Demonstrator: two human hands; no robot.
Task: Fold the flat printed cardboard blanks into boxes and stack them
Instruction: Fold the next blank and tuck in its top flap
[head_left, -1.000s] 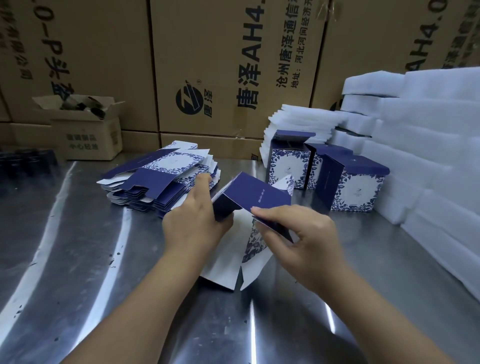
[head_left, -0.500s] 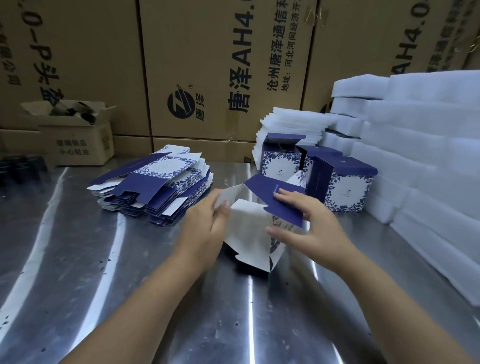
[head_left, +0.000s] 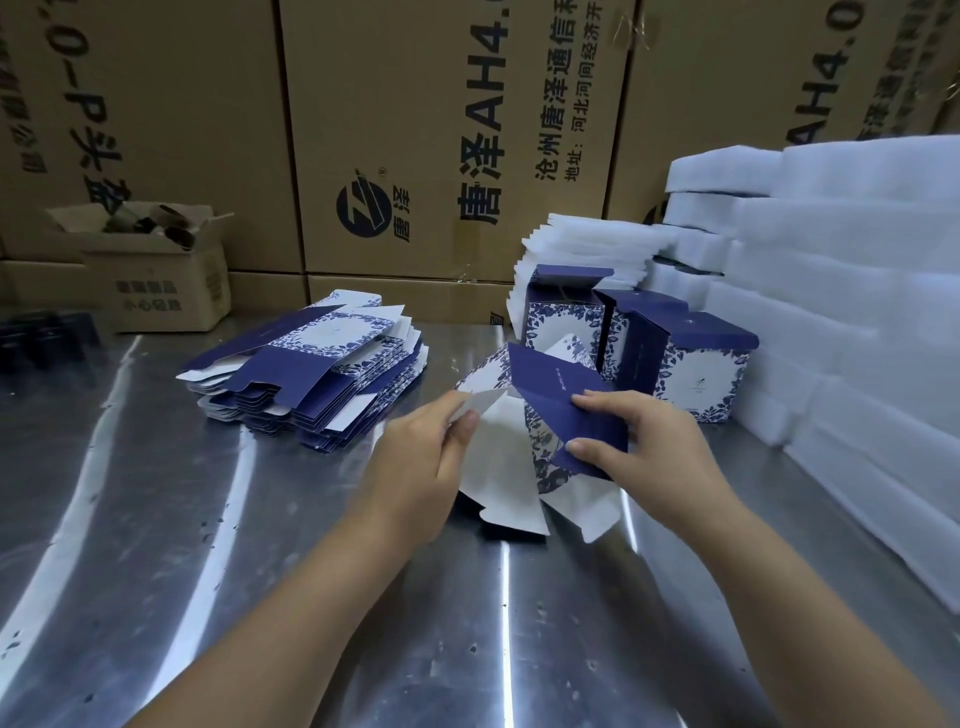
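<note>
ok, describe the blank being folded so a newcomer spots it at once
On the steel table, look between the pile of flat blanks on the left and the folded boxes by the white foam. The half-folded blank is there, held by the left hand and right hand. Only it is neither flat nor a standing box: white inside showing, flaps splayed.

- The table (head_left: 156, 519) is bare metal, smooth and glossy, with bright glare streaks and small dark scuffs.
- The half-folded blank (head_left: 563, 408) is thin card, matt navy with blue floral print outside and plain matt white inside.
- Left of the blank, the stack of flat blanks (head_left: 311, 374) is the same printed card.
- Behind the blank, the folded boxes (head_left: 701, 379) share its matt navy finish.
- Right of the blank, the foam sheets (head_left: 857, 312) look white, soft and faintly fuzzy.
- Far behind the blank, the cartons (head_left: 415, 130) are matt brown cardboard with black print.
</note>
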